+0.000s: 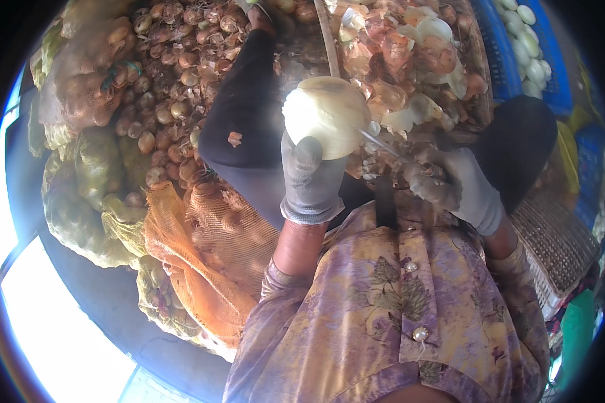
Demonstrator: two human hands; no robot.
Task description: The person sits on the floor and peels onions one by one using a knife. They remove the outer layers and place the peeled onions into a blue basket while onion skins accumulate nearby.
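My left hand (310, 171), in a grey-coated work glove, grips a large peeled onion (330, 118) from below, thumb pressed on its near side. Glare washes out the onion's left part. In my gloved right hand (451, 184) is a knife; its thin metal blade (383, 143) points up and left, the tip at the onion's right side. The fingers hide the knife's handle. Just beyond the onion lies a heap of loose onion skins and peelings (393, 55).
Unpeeled onions (181, 65) cover the ground at the left, beside filled mesh sacks (83, 70) and an orange mesh sack (206, 272). Peeled onions (529, 45) fill a blue plastic crate (496, 55) at the upper right. A woven-topped basket (557, 242) stands right.
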